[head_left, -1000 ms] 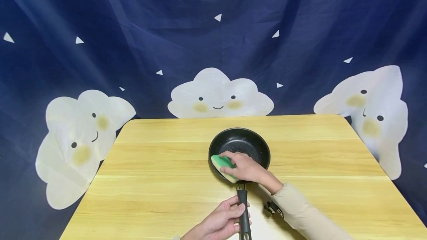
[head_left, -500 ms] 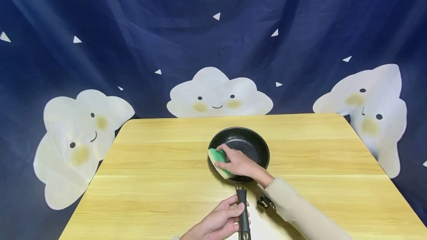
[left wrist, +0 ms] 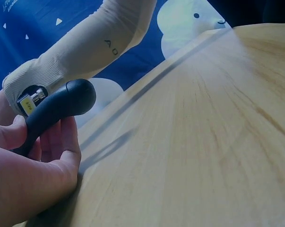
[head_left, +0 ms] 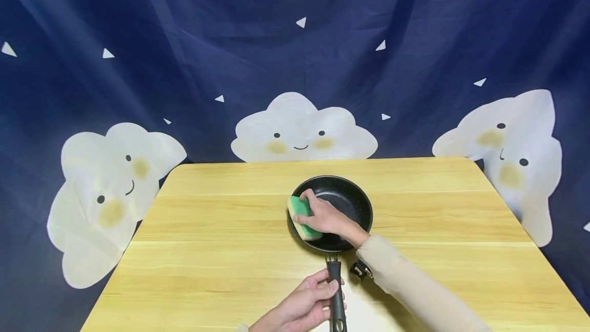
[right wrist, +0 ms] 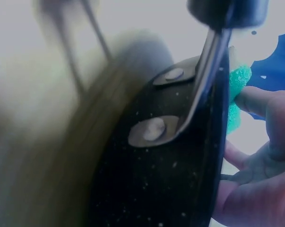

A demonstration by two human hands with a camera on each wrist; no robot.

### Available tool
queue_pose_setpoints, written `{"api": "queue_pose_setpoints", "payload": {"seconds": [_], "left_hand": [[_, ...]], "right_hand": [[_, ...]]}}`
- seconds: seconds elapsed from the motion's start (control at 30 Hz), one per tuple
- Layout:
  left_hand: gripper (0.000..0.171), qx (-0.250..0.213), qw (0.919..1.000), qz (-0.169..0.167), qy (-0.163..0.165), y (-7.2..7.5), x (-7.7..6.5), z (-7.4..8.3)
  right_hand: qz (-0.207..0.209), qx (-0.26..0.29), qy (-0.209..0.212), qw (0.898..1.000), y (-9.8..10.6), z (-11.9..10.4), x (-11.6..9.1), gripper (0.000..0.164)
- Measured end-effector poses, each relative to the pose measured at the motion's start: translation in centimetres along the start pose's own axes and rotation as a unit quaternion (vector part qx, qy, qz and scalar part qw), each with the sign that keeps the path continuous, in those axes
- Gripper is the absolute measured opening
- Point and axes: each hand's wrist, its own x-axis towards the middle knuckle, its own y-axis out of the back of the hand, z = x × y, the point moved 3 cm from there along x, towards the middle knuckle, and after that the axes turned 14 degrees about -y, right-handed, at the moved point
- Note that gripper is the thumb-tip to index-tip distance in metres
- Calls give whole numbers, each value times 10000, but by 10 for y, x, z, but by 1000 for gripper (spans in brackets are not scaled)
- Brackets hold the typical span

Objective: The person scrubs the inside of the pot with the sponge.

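Note:
A black frying pan (head_left: 352,204) with a speckled coating stands on the wooden table, its handle (head_left: 336,298) toward the person. My left hand (head_left: 309,301) grips that handle from the left, thumb on top and fingers underneath. In the left wrist view, the handle's rounded end (left wrist: 81,97) sticks out past the fingers. Over the pan, my right hand (head_left: 324,215) holds a green and pale yellow sponge (head_left: 301,219) against the left inner side and rim. From the right wrist, the pan's riveted outer wall (right wrist: 156,175) hides part of the right hand (right wrist: 270,142) and sponge (right wrist: 237,90).
The wooden table (head_left: 207,250) extends to both sides of the pan. Behind it hangs a dark blue curtain (head_left: 258,55) printed with white clouds. A small black camera (head_left: 360,270) is worn at the right wrist, below the beige sleeve (head_left: 415,283).
The right hand has slid the sponge up along the pan's left side, away from the handle. The left hand has kept its grip, and the pan stays in place.

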Motion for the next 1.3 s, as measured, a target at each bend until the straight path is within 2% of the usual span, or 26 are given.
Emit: {"api": "queue_pose_setpoints", "payload": {"seconds": [0.2,0.4,0.5,0.7,0.97,1.2,1.3], "left_hand": [[21,31,10000,6,20,-1,0,1],[34,48,10000,-16,-3,0,0,1],[38,42,10000,-38,-1,0,-1,0],[33,17,10000,-68,44,1,-1,0],[44,49,10000,-48,16,0,-2,1],[27,31,10000,-40,-45,0,-1,-1],[25,50,10000,-5,-45,-1,-1,-1]], "right_hand": [[214,-248,-124,9994,2,-2,6,51],[612,-583,-210,9962,3,-4,9,52],[773,-803,-201,9936,3,-4,10,53],[1034,-1189,-158,9874,4,-5,10,55],[1416,-1642,-143,9761,5,-4,12,53],[1677,-1906,-17,9672,6,1,11,51],[1769,-2099,58,9616,8,5,11,50]]}}
